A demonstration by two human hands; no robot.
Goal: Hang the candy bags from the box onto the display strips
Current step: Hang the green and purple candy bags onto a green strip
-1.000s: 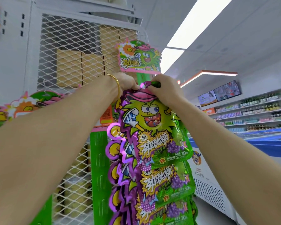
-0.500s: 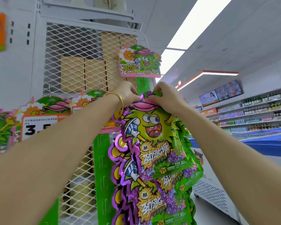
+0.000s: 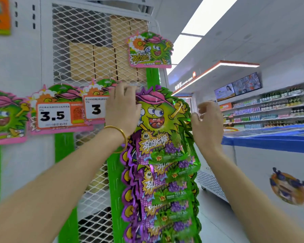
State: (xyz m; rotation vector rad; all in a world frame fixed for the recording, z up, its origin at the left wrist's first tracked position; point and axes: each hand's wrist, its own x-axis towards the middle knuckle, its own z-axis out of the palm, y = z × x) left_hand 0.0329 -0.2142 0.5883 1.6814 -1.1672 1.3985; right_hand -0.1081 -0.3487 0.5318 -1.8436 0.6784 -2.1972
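Observation:
Several green-and-purple candy bags (image 3: 158, 155) hang in an overlapping column on a green display strip (image 3: 152, 76) fixed to the white mesh rack. The top bag (image 3: 156, 116) shows a green cartoon face with a pink cap. My left hand (image 3: 122, 109), with a gold bangle at the wrist, lies with straight fingers at the top bag's upper left edge. My right hand (image 3: 206, 123) hovers just right of the top bag, fingers loosely curled, holding nothing. The box is out of view.
A white mesh rack (image 3: 88, 50) carries a strip header card (image 3: 150, 50) and price cards reading 3.5 (image 3: 54, 115) and 3 (image 3: 96, 109) on other green strips. A blue-topped chest freezer (image 3: 270, 155) stands right; drink shelves (image 3: 274, 109) line the far wall.
Both hands pinched the top bag's upper edge at the strip; now they have let go. The right hand has moved away to the right, and the left has opened beside the bag.

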